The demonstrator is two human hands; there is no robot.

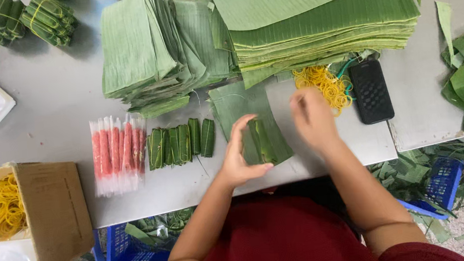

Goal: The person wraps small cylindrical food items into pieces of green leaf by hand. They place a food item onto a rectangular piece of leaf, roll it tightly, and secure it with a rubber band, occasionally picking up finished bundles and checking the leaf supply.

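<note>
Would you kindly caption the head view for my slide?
Left hand holds a leaf-wrapped roll; right hand hovers near yellow rubber bands.

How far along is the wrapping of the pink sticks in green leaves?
Done: a row of green leaf-wrapped rolls lies on the grey table. In hand: the left hand steadies one green leaf roll while the blurred right hand hovers by loose yellow rubber bands. Left: plastic-wrapped pink sticks and tall stacks of cut green leaves.

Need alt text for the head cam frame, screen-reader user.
Seen from above, a person's left hand holds a leaf-wrapped roll on a banana leaf piece while the blurred right hand hovers near yellow rubber bands. On the grey table lie finished green rolls, plastic-wrapped pink sticks, stacked leaves and a black phone.
</note>
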